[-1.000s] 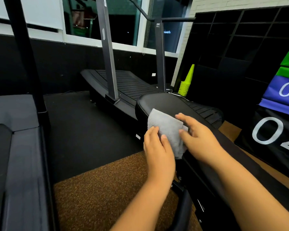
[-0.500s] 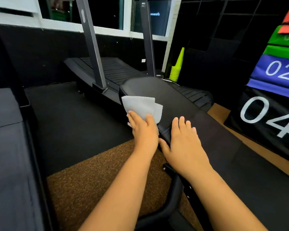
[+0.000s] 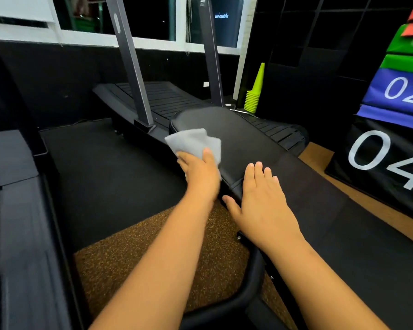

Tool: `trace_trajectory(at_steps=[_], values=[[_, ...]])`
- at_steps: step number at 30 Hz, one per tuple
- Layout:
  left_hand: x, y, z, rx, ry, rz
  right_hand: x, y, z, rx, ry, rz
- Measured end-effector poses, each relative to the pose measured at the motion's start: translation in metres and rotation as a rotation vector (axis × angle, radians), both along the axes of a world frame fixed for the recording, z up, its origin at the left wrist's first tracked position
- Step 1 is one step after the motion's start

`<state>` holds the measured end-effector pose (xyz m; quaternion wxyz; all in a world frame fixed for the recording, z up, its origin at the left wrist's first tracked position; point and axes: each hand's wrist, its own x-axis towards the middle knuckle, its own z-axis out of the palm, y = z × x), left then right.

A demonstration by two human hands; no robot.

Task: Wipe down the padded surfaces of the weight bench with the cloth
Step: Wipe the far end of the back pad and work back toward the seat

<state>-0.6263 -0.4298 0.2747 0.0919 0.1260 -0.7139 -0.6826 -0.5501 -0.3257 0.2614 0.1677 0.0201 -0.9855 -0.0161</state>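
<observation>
A treadmill (image 3: 167, 96) and stacked green cones (image 3: 254, 98) are standing behind the black bench (image 3: 260, 144). The left hand (image 3: 200, 170) is pressing the grey cloth (image 3: 193, 144) against the pad's left edge, thumb clamping it. The right hand (image 3: 262, 206) is resting flat on the pad, fingers straight.

Two hands, left (image 3: 200, 170) and right (image 3: 262, 201), one grey cloth (image 3: 191, 141), one padded bench (image 3: 243, 139), one curved treadmill (image 3: 157, 94), one stack of green cones (image 3: 254, 96), and one pile of numbered boxes (image 3: 396, 129).
</observation>
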Motion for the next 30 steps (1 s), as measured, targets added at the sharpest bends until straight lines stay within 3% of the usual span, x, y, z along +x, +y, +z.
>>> trace_trajectory(at_steps=[3,11,19,25,30], values=[[0.017,0.011,-0.016,-0.022,0.059,-0.053,-0.001,0.000,-0.001,-0.003,0.007,-0.001],[-0.013,-0.005,0.009,0.000,-0.003,0.029,-0.001,0.000,-0.002,-0.006,0.007,-0.011],[0.046,0.013,-0.026,0.019,0.080,-0.166,0.002,-0.001,0.002,-0.074,-0.039,0.004],[-0.009,-0.004,0.001,0.027,-0.109,-0.040,-0.005,-0.004,0.015,-0.044,-0.142,-0.020],[-0.040,-0.035,0.018,0.070,-0.134,-0.012,-0.031,-0.031,0.042,-0.030,-0.168,0.090]])
